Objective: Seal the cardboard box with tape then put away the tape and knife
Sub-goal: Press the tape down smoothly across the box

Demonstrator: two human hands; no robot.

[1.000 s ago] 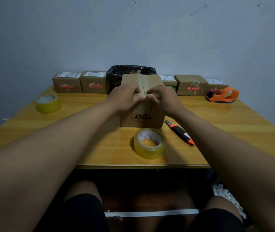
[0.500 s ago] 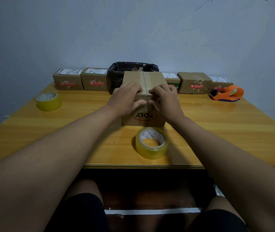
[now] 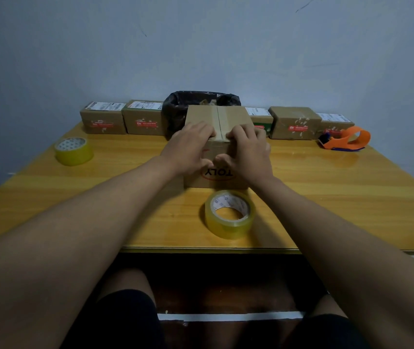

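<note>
Clear yellowish tape roll (image 3: 229, 214) is sitting nearest on the wooden table (image 3: 339, 197). Just behind, left hand (image 3: 190, 149) and right hand (image 3: 247, 151) are pressing flat, fingers spread, on the taped brown cardboard box (image 3: 233, 117).

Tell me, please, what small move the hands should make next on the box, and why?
Probably slide both thumbs down the front face. The tape strip already runs along the top seam of the cardboard box, and the left hand and right hand are pressing at its front edge, so the strip's end likely still needs smoothing flat.
</note>
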